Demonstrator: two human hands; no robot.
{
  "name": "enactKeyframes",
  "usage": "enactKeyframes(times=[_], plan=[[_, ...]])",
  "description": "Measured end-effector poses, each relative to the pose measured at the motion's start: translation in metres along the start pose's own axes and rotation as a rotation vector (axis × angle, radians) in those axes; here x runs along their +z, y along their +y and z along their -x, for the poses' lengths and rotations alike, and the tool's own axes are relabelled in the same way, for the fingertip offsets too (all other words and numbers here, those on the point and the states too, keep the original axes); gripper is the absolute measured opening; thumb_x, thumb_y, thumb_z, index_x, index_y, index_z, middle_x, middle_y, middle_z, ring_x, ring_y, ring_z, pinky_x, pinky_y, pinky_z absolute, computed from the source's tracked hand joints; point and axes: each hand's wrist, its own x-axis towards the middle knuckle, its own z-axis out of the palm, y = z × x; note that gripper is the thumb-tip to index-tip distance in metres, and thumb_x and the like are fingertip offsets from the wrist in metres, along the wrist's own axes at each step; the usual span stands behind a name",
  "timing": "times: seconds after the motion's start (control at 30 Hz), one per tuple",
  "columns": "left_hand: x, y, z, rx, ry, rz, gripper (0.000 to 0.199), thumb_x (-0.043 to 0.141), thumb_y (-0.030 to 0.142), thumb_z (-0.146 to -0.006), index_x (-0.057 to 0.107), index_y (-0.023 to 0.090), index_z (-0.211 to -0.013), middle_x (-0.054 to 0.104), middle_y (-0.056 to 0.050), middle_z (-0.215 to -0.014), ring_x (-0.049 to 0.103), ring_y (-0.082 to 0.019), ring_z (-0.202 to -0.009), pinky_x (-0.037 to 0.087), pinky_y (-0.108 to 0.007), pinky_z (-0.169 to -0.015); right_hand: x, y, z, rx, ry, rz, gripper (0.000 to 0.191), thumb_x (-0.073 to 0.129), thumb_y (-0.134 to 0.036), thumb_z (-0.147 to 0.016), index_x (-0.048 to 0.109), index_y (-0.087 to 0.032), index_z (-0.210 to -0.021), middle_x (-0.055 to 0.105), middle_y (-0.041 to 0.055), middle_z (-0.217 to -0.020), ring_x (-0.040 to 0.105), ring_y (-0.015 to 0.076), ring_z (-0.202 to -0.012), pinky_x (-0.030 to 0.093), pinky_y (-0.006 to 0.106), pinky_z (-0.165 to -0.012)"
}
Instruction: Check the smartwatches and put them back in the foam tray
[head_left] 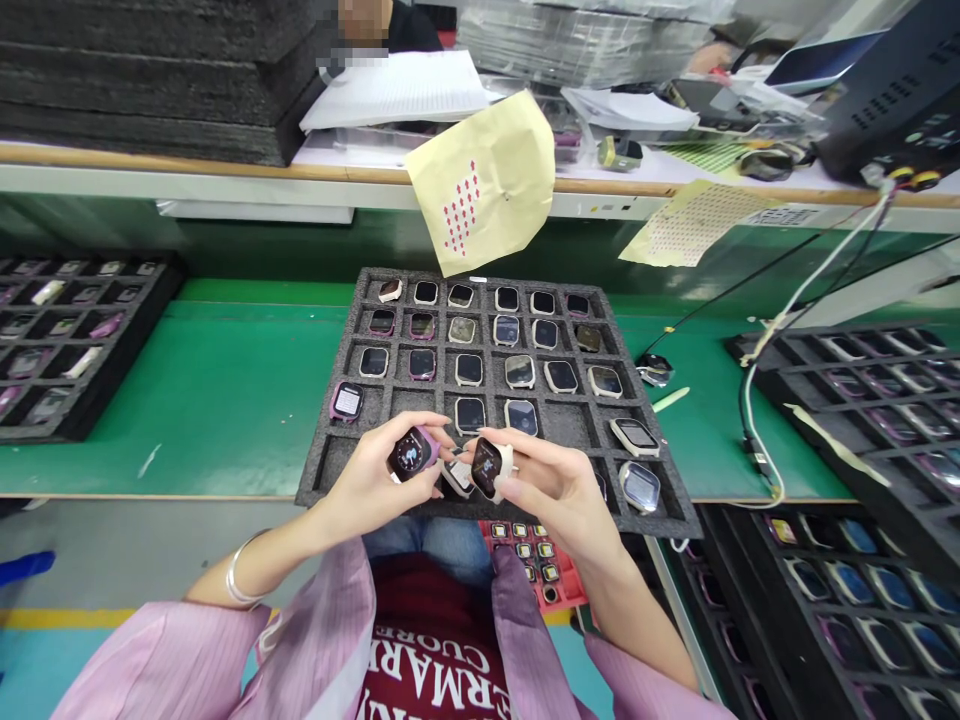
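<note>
A smartwatch with a purple case [411, 454] is gripped in my left hand [367, 480], its screen lit with a watch face. My right hand [559, 490] grips another smartwatch with a cream case [488, 467], whose screen is lit too. Both hands are close together over the near part of a dark foam tray [345, 340]. Several watch cases in cream and purple lie in its compartments. Between my hands, a cream watch [459, 473] is partly hidden. At the left of the tray, a purple watch [347, 401] shows a lit white screen.
Another foam tray [161, 300] stands on the green bench at the left. More watch trays [780, 385] are at the right, by a white cable [750, 400]. A yellow sheet [517, 150] hangs from the shelf. A red tray [568, 580] is below the bench edge. Part of another person [412, 25] shows behind.
</note>
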Motion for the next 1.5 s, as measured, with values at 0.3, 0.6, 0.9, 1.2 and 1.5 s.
enactKeyframes(times=[0.3,0.6,0.9,1.2,1.5], plan=[[0.0,-0.001,-0.001,-0.025,-0.001,0.068,0.042,0.062,0.016,-0.079,0.054,0.02,-0.121,0.062,-0.007,-0.104,0.063,-0.02,-0.09,0.061,-0.031,-0.072,0.002,-0.001,0.001,0.031,0.005,-0.012,0.039,0.074,-0.026,-0.08,0.068,-0.023,-0.118,0.069,0.0109,-0.113,0.066,0.0281,-0.106,0.053,0.043,-0.093],[-0.001,-0.001,0.0,-0.016,-0.027,0.071,0.039,0.061,0.018,-0.083,0.054,0.02,-0.121,0.064,-0.007,-0.106,0.064,-0.02,-0.093,0.061,-0.032,-0.074,0.001,-0.001,-0.001,-0.006,-0.002,0.0,0.035,0.074,-0.021,-0.08,0.07,-0.025,-0.115,0.069,0.0083,-0.11,0.067,0.0248,-0.102,0.054,0.036,-0.091],[-0.004,0.0,0.001,0.001,-0.012,0.023,0.038,0.062,0.011,-0.079,0.057,0.018,-0.115,0.067,-0.006,-0.099,0.066,-0.02,-0.091,0.06,-0.031,-0.076,0.001,-0.003,0.0,-0.01,-0.002,0.006,0.034,0.074,-0.022,-0.08,0.07,-0.026,-0.114,0.069,0.008,-0.109,0.067,0.025,-0.1,0.055,0.036,-0.089],[-0.002,0.006,0.0,-0.095,0.025,0.117,0.036,0.064,0.016,-0.079,0.056,0.018,-0.114,0.061,-0.001,-0.086,0.063,-0.012,-0.062,0.059,-0.022,-0.047,0.002,-0.003,0.001,0.027,-0.051,-0.04,0.035,0.071,-0.021,-0.084,0.067,-0.024,-0.118,0.071,0.0088,-0.108,0.068,0.0245,-0.1,0.055,0.036,-0.089],[-0.005,0.007,-0.009,-0.222,0.029,0.382,0.048,0.067,0.018,-0.076,0.048,0.019,-0.12,0.057,-0.005,-0.1,0.062,-0.014,-0.074,0.06,-0.025,-0.056,0.006,-0.003,-0.004,0.157,-0.02,-0.333,0.042,0.06,-0.022,-0.091,0.052,-0.023,-0.133,0.064,0.0118,-0.124,0.06,0.0285,-0.116,0.048,0.053,-0.097]])
